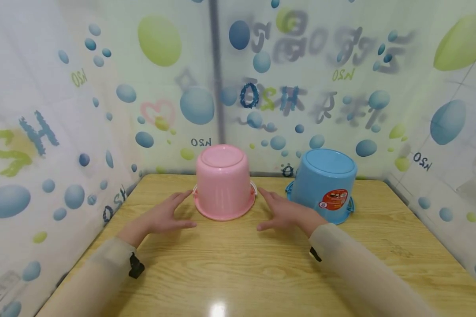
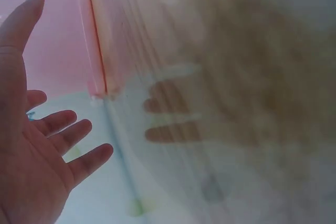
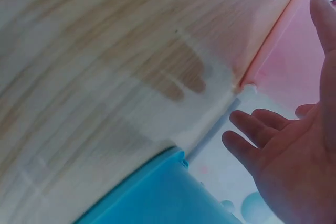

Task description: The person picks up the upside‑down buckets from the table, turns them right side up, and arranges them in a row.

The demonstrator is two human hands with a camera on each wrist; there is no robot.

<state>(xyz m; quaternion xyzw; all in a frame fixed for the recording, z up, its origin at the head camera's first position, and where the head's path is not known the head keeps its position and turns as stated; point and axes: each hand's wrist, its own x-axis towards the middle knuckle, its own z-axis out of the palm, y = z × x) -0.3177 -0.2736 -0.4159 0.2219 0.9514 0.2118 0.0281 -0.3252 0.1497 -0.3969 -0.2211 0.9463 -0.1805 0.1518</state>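
Note:
An upside-down pink bucket stands near the back edge of the wooden table, its handle ends showing at both sides. My left hand is spread at its left side, fingertips close to the rim; whether they touch it I cannot tell. On the other side, my right hand has thumb and fingers apart, fingertips by the bucket's right handle end. Both wrist views show the left palm and right palm holding nothing. Partly behind the right forearm, a blue bucket with a red label is also upside down.
The wooden table has a glossy top that reflects the hands. Curtain-like sheets printed with bubbles and letters hang behind it and along both sides. A dark strap piece sits at the left cuff.

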